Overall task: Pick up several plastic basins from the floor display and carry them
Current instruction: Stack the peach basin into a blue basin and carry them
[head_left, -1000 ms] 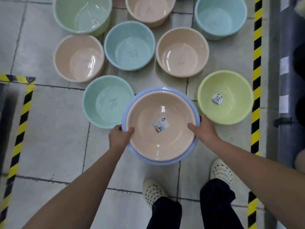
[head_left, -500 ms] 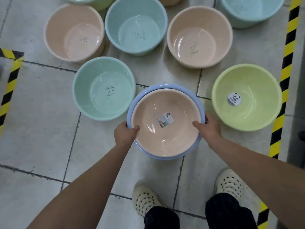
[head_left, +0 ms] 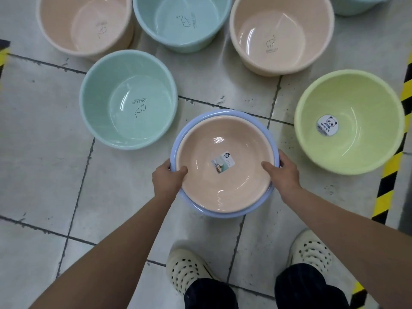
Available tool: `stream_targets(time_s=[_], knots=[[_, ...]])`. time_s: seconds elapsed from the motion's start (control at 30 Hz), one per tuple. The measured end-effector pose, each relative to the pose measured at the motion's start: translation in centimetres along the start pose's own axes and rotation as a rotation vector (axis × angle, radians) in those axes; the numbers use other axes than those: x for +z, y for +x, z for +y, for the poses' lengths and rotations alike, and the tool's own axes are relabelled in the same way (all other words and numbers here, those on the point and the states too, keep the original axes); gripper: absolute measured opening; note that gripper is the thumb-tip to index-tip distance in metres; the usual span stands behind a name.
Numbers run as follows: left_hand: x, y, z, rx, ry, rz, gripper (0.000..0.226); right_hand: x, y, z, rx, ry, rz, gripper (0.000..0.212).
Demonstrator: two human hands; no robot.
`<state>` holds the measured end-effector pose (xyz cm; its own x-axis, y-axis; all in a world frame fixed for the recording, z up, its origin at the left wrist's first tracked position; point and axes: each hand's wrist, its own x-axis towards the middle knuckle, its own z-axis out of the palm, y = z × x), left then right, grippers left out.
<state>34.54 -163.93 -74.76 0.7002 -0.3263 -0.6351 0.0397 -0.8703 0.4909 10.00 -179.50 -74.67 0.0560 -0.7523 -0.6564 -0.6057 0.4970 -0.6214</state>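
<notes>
A peach basin (head_left: 245,175) (labelled inside) is sitting nested upright in a blue basin (head_left: 220,112), beside a mint basin (head_left: 100,97).

Inner basin (head_left: 225,175) in outer basin (head_left: 174,143), others (head_left: 128,101) behind

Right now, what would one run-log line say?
left hand: grips blue basin rim | right hand: grips opposite rim | peach basin: nested in blue basin

Floor (head_left: 40,175) of big pale grey tiles, a bit shiny, with soft white glare here and there. Dark lines (head_left: 75,197) between the tiles, running slantwise. Little dark spots (head_left: 287,142) and scuffs near the middle. Yellow and black striped tape (head_left: 388,188) stuck down along the right side, with a darker strip (head_left: 406,197) past it. Same tape (head_left: 2,56) at the far left edge.
</notes>
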Motion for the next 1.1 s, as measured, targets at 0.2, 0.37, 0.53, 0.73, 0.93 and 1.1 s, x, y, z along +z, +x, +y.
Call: stream_targets(time_s=[0.2,0.37,0.53,0.73,0.93,1.1], knots=[[-0.2,1.1,0.9,-0.054,0.052,-0.141,0.028,-0.3,1.2,0.4,-0.024,-0.027,-0.086,0.045],[-1.3,-0.4,2.4,-0.076,0.111,-0.22,0.042,-1.7,0.3,0.1,0.025,-0.002,-0.083,0.036],[-2.1,-4.3,5.2,-0.059,0.002,-0.146,0.033,-5.9,-2.4,-0.8,0.074,0.035,-0.089,0.037],[-2.6,-9.7,12.2,-0.02,-0.117,-0.058,0.027,-13.4,-4.1,-5.8,0.067,0.087,-0.114,0.029],[-0.8,-16.3,19.6,-0.004,-0.223,-0.059,0.019,-22.2,-4.1,-10.5,0.054,0.088,-0.058,0.021],[1.6,-19.1,25.0,0.044,-0.225,-0.1,0.008,-28.0,-3.9,-11.8,0.049,0.08,-0.015,0.02]])
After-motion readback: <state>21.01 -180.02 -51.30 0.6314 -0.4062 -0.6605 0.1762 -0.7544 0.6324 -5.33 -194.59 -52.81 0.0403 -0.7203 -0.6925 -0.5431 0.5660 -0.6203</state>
